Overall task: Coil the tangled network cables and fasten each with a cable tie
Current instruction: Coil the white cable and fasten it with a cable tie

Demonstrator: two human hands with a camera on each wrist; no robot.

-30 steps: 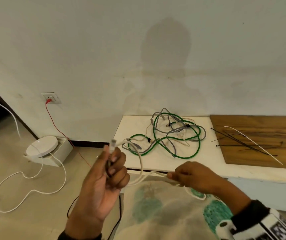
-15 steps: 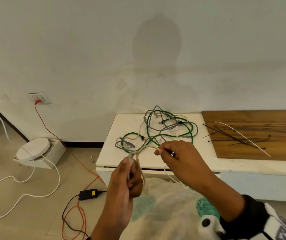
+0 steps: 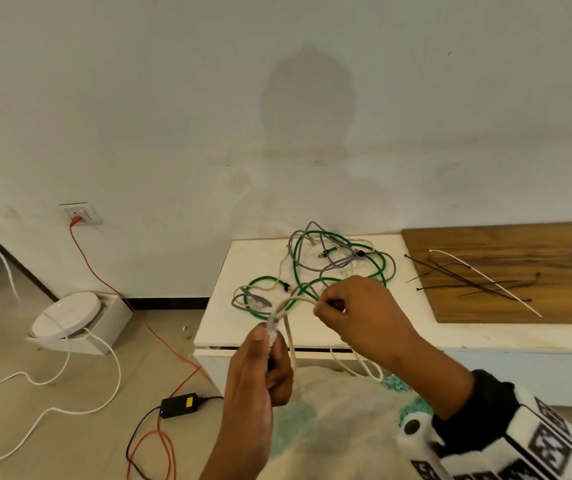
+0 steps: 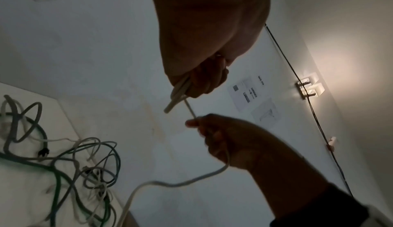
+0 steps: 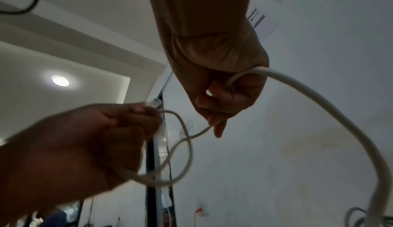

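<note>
My left hand (image 3: 270, 344) grips the plug end and a small loop of a cream network cable (image 3: 289, 337) in front of the white table (image 3: 215, 320). Close to its right, my right hand (image 3: 326, 304) pinches the same cable (image 5: 319, 99), which trails down past the table edge. In the left wrist view the left hand (image 4: 191, 87) holds doubled cream strands and the right hand (image 4: 204, 124) pinches the strand running from them. A tangle of green and grey cables (image 3: 333, 268) lies on the table behind my hands. Black and white cable ties (image 3: 474, 278) lie on a wooden board (image 3: 519, 244).
A white round device on a box (image 3: 70, 317) sits on the floor at left with a white cord (image 3: 35, 382). A red wire (image 3: 104, 275) runs from the wall socket (image 3: 80, 213) to a black adapter (image 3: 180, 405) on the floor. Patterned cloth (image 3: 329, 427) lies below my hands.
My right hand rose from low at the right and came close to the left hand, drawing the cream cable into a small loop. The left hand shifted right, toward the table.
</note>
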